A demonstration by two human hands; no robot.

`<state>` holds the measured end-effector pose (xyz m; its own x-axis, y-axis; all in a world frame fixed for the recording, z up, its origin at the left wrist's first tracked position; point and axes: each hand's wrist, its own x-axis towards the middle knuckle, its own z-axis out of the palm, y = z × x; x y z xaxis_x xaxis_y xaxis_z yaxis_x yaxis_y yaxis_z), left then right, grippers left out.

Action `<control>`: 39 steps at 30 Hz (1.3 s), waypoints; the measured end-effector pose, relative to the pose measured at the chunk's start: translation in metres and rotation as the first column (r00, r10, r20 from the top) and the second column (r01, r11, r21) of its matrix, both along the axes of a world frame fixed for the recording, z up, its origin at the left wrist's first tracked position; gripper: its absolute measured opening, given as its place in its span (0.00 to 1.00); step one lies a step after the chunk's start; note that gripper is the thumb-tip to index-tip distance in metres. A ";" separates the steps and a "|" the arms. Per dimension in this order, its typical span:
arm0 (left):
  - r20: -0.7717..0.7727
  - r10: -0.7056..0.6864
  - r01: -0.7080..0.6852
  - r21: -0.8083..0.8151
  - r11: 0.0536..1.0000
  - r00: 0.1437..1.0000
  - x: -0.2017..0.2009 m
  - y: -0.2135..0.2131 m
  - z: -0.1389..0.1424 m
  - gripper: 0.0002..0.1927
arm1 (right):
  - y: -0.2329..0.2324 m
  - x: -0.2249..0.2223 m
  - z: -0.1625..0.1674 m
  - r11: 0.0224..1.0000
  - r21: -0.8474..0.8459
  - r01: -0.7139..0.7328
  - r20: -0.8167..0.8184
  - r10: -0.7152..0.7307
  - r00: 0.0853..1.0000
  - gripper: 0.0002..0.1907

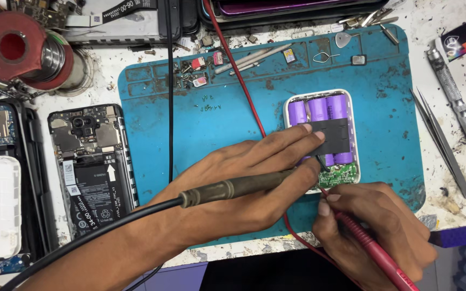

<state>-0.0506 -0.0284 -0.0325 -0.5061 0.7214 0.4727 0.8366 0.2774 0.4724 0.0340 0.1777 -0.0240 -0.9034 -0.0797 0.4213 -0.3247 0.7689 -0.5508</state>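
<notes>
The power bank (322,141) lies open on the right half of the blue mat (211,134), its lid off, so the purple cells (319,108) and a black pad (334,136) across them show. At its near end sits the green board (340,175), and both probes meet there.

The left hand (233,186) reaches in from the near left, fingers closed around the black probe (233,188), with the forefinger stretched out and pressing on the black pad. The right hand (376,221) sits just near of the pack, pinched shut on the red probe (373,242), whose tip touches the board's near edge. The exact contact points are hidden by the fingers.

To do this well, I judge that each tip should rest on one pad only, held steeply so it cannot slide across to a neighbour and short the cells. The pressing finger helps keep the pack from skating on the mat. The red lead (238,70) crosses the mat from the far side; it should stay slack so it does not tug the probe.

Left of the mat lies an opened phone (90,170); far left stands a solder reel (20,51). Tweezers (440,143) lie right of the mat, well apart from the work.
</notes>
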 end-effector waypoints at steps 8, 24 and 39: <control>0.009 -0.001 0.001 -0.008 1.000 1.000 0.001 0.000 0.000 0.16 | 0.001 0.002 -0.002 1.000 -0.012 0.008 0.003 -0.008 1.000 0.14; -0.017 0.003 -0.003 -0.010 1.000 1.000 0.002 -0.003 0.005 0.15 | 0.004 -0.003 0.000 0.996 -0.017 -0.092 -0.082 0.091 0.993 0.15; -0.057 0.025 -0.025 0.006 1.000 0.998 0.011 -0.004 0.016 0.14 | 0.001 0.006 -0.002 0.996 -0.083 -0.020 -0.145 0.008 0.989 0.13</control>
<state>-0.0399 -0.0328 -0.0163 -0.4960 0.7064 0.5049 0.8550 0.2960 0.4258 0.0400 0.1783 -0.0262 -0.8317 -0.0507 0.5529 -0.4157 0.7170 -0.5595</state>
